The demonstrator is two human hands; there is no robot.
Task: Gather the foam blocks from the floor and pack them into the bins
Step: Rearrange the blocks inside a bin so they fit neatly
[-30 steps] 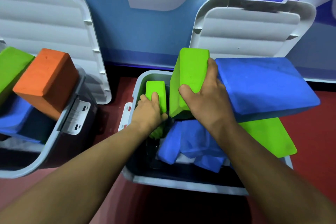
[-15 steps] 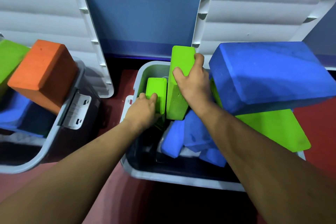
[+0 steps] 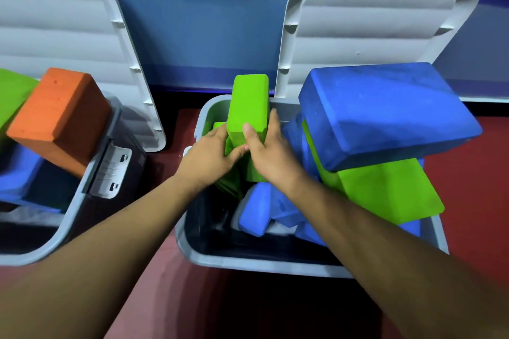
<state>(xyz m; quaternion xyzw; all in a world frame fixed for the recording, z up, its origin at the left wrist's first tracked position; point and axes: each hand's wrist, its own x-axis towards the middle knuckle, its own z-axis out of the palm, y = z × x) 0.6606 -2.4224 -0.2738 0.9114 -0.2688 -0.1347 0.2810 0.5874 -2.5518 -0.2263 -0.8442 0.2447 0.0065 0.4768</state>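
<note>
Two hands meet on the upright green block (image 3: 249,107), standing in the far left corner of the right-hand bin (image 3: 248,264): your right hand (image 3: 271,157) pinches it low, your left hand (image 3: 209,154) touches alongside, curl unclear; likely light, squashy foam, so hold its broad faces.

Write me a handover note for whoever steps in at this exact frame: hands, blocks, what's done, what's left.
Right hand grips the upright green block in the right bin. Left hand is on the small green block beside it; grip unclear.
Done: orange block in the left bin; big blue block and green slab piled above the right rim.
Left: seat the upright block, level the pile; floor mostly unseen.
</note>
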